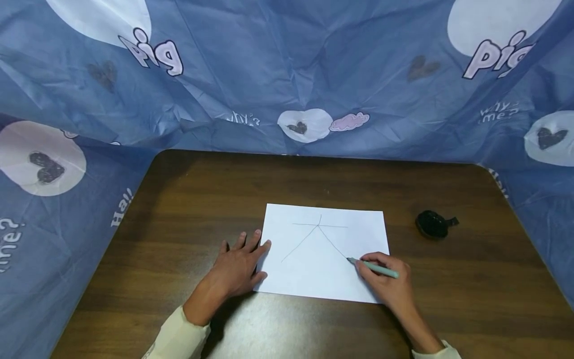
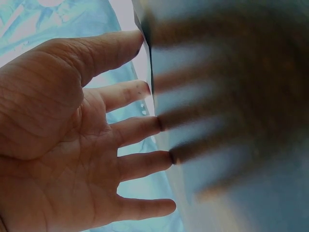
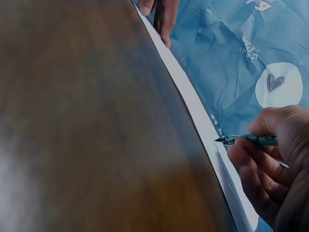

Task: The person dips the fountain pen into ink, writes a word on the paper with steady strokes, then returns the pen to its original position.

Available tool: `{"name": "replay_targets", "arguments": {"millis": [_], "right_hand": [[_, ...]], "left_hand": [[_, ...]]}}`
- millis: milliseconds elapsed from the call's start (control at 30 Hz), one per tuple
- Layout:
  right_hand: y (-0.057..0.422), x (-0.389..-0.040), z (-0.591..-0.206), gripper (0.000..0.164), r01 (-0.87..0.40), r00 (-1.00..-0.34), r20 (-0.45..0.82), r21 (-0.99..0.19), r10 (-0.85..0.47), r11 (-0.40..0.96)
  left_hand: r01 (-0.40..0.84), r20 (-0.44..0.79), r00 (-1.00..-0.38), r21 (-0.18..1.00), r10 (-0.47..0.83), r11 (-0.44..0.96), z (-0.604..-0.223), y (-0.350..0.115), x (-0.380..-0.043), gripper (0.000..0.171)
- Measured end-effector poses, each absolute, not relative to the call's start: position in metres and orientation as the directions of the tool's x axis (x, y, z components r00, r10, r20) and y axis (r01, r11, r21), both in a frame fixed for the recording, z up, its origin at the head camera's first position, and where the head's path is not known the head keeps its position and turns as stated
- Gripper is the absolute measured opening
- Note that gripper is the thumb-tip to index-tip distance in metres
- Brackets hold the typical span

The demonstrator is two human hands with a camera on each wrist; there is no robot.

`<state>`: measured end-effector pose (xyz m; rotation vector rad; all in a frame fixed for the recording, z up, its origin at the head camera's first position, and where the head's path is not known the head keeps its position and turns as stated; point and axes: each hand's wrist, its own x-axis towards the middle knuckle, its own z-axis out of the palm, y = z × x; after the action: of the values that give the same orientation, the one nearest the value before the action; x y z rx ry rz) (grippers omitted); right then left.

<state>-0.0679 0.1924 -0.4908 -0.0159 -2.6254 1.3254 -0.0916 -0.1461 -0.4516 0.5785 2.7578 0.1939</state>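
Observation:
A white sheet of paper [image 1: 314, 274] lies on the brown table, bearing a short upright stroke, a level line across it and two slanting lines that spread downward. My right hand [image 1: 389, 281] pinches a green fountain pen [image 1: 380, 269]; its nib is at the lower end of the right slanting line. In the right wrist view the pen [image 3: 265, 140] shows a dark pointed nib close over the paper [image 3: 193, 108]. With fingers spread, my left hand [image 1: 237, 269] rests at the sheet's left edge, thumb and index fingertip on the paper. The left wrist view shows its palm [image 2: 53, 159] and straight fingers.
To the right of the paper, a small black round object with a short tab [image 1: 432, 224] lies on the wooden table [image 1: 215, 189]. A blue printed cloth [image 1: 251, 65] hangs behind the table and down both sides.

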Motion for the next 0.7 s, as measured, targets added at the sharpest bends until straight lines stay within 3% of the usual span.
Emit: {"name": "replay_targets", "arguments": {"millis": [700], "right_hand": [[0.2,-0.054,-0.487,0.008,-0.026,-0.976,0.157,-0.773,0.153,0.634]], "left_hand": [[0.354,-0.294,-0.864,0.222,0.409,0.908,-0.45,-0.146,-0.092,0.067]]}}
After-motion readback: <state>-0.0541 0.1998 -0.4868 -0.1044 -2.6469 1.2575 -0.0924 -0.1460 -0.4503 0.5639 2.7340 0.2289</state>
